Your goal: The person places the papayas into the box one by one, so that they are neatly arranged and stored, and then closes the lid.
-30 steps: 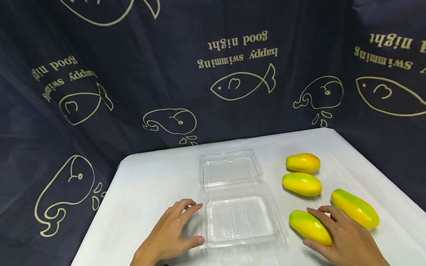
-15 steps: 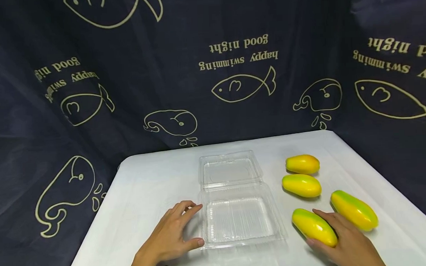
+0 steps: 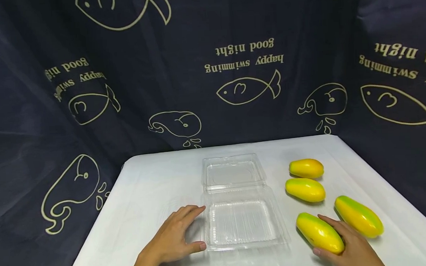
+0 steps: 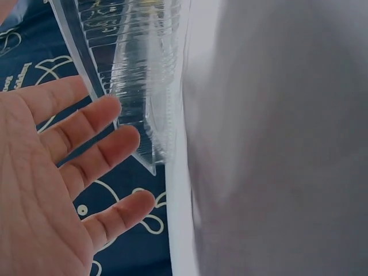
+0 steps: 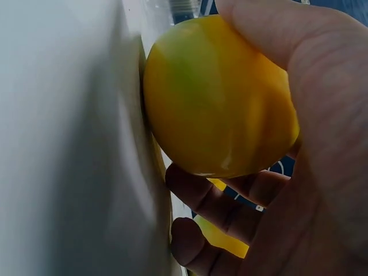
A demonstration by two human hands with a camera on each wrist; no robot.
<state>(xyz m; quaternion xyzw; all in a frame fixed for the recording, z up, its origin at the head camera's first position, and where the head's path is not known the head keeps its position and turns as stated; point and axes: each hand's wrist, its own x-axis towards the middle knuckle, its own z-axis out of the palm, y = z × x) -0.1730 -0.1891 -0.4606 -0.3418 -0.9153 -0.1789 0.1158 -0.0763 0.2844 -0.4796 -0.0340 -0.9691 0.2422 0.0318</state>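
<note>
Mango (image 3: pixel 319 233), lying on the surface (image 3: pixel 148 190) right of the open clear box (image 3: pixel 241 222), is being gripped by the right hand (image 3: pixel 349 247) while the flat left hand (image 3: pixel 174 240) is steadying the box; lifting comes next.

From the head camera we look forward and down across the white bench (image 3: pixel 148 190) toward the dark printed cloth (image 3: pixel 195 32) behind it, from a moderate distance. The left wrist camera sits very close, facing past the left hand (image 4: pixel 40 190) to the corner of the clear clamshell box (image 4: pixel 138 86). The right wrist camera sits closer still, against the nearest mango (image 5: pixel 213 98). Both wrist views share these things with the head view: box (image 3: pixel 240 222), mango (image 3: pixel 319 233).
</note>
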